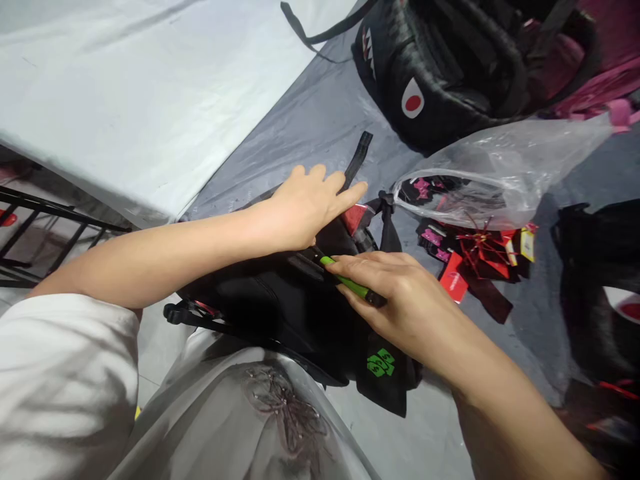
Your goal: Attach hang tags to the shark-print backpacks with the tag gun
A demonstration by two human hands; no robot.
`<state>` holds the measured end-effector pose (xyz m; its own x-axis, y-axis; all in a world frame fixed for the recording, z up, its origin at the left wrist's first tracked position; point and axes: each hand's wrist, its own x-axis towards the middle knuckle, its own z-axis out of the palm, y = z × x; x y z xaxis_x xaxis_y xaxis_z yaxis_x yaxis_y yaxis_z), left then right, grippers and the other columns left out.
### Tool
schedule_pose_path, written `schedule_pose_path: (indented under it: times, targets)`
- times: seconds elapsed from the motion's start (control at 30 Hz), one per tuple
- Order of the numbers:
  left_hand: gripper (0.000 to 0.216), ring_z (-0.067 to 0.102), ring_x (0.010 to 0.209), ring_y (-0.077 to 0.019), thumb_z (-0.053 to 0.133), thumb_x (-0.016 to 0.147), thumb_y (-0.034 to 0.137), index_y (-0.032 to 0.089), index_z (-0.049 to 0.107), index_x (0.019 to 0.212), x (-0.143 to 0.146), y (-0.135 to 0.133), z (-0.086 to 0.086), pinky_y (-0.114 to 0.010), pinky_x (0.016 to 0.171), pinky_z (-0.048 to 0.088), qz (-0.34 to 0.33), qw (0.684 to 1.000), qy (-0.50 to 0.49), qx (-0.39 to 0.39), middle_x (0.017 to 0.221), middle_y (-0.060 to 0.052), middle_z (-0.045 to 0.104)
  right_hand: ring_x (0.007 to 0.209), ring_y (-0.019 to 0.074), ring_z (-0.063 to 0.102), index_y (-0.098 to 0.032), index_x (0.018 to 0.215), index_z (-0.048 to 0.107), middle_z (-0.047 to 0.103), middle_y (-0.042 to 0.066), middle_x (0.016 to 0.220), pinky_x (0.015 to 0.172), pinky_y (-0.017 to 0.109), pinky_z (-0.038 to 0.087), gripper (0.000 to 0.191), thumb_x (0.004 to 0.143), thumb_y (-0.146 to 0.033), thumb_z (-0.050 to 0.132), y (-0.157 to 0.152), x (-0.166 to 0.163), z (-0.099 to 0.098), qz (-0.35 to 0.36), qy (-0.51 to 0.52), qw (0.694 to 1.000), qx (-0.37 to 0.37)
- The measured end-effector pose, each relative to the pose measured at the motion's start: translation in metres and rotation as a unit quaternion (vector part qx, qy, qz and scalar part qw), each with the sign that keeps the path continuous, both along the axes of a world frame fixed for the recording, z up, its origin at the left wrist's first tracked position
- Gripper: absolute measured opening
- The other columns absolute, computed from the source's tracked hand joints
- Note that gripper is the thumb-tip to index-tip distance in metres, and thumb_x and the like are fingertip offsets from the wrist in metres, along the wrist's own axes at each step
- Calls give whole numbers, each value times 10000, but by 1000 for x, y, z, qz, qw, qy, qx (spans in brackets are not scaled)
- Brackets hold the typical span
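Note:
A black backpack point(280, 310) with a green logo patch lies on the grey table point(310, 120) in front of me. My left hand point(305, 207) rests flat on its top, fingers stretched toward a black strap point(357, 157) and a red tag point(356, 217). My right hand point(390, 293) is closed in a pinch on a slim green tool point(345, 280) whose tip points into the bag's seam, just below my left hand.
A clear plastic bag point(500, 167) of red and pink tags lies to the right, with loose tags point(470, 267) beside it. A black shark-face backpack point(440, 67) sits at the back. Another dark bag point(600, 287) is at the right edge. White cloth point(125, 87) covers the left.

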<state>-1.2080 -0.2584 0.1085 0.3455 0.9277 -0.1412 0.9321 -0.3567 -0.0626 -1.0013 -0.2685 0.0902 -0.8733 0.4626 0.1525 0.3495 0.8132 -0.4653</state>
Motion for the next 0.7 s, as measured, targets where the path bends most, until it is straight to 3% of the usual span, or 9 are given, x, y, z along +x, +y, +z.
schedule_pose_path:
  times: [0.17,0.7]
  targets:
    - [931,430,1262,-389,673,820,417,216,162,1572,1,-2,3,-467,994,343,4,1000,4,-10,1454,-186,448,988,244,715,-203,1160,710,742,77,1161,841,411,564,286,909,-146,586,-1,2,5,-4,-33,999,5]
    - [906,459,1207,-365,679,816,358,227,189,1567,3,-3,7,-443,951,348,11,1000,16,-14,1427,-178,472,979,230,714,-201,1168,698,745,57,1162,798,397,528,303,893,-114,605,-11,-2,3,-30,-3,999,32]
